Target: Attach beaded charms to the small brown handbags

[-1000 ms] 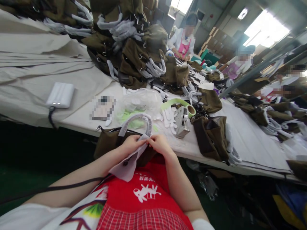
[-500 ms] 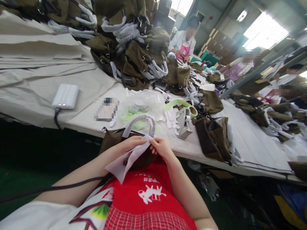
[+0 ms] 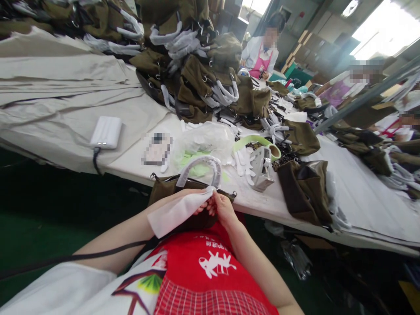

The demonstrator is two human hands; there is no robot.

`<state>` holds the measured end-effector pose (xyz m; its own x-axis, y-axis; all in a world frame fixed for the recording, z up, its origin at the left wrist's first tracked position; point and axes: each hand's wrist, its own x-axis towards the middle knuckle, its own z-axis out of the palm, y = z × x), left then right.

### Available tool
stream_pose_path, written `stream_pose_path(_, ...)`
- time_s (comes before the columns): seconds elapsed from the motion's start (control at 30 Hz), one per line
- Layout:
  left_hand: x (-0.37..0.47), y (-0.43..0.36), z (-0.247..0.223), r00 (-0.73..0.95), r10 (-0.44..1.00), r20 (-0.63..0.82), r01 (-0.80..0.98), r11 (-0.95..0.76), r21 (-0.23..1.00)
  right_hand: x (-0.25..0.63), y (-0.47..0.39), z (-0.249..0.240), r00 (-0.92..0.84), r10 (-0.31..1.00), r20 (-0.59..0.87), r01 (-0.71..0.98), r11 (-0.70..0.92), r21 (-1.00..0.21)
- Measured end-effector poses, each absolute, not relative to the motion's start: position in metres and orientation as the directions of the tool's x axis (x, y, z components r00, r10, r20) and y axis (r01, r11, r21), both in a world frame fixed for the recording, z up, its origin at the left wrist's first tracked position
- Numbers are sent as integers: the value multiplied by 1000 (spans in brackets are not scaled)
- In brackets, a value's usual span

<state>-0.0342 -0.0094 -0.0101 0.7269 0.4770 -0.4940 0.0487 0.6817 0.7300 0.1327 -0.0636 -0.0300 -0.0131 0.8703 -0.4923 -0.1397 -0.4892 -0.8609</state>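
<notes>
Where the right fingers (image 3: pixel 219 202) pinch the white wrap (image 3: pixel 175 213) near the handle (image 3: pixel 216 171) base, left fingers (image 3: pixel 201 207) curl beneath, hold unclear; olive bag (image 3: pixel 163 187) just beyond.

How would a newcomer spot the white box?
Find the long table, then the pale cloth on its left. A white box lies there, near the front edge. The black cable at its near end sets it apart from the blurred flat thing to its right.

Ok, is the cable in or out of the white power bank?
In: the black plug sits against the power bank's near edge.
</notes>
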Motion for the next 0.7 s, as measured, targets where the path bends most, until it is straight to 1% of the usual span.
stream_pose_path(0.07,-42,-10,2,748,439,-497,59,703,709,135,-68,-26,-62,850,-524,-105,-527,-843)
stream_pose_path(0.1,-48,-11,8,742,455,-492,67,681,730,136,-70,-22,-105,831,-546,-84,-554,-828)
stream_pose_path(0.17,-65,-15,19,700,540,-467,116,559,821,134,-75,-15,-221,792,-569,-38,-590,-807)
stream_pose_path(0.23,-82,-20,26,657,607,-447,235,399,886,127,-79,-12,-311,773,-553,-16,-586,-810)
stream_pose_path(0.3,-93,-26,29,619,654,-436,369,248,896,116,-79,-15,-317,778,-542,-48,-584,-810)
stream_pose_path(0.33,-96,-30,28,599,680,-424,428,176,886,109,-78,-18,-287,783,-551,-75,-592,-802)
stream_pose_path(0.43,-93,-44,26,519,790,-326,552,-19,833,91,-75,-29,-177,791,-586,-148,-610,-779)
stream_pose_path(0.5,-86,-54,24,479,836,-268,637,-121,761,83,-74,-34,-126,796,-592,-152,-606,-781)
stream_pose_path(0.6,-76,-67,19,466,863,-194,737,-257,625,78,-74,-34,-66,804,-591,-119,-594,-795)
stream_pose_path(0.7,-72,-77,15,495,857,-145,778,-363,514,79,-79,-31,-33,819,-572,-133,-571,-810)
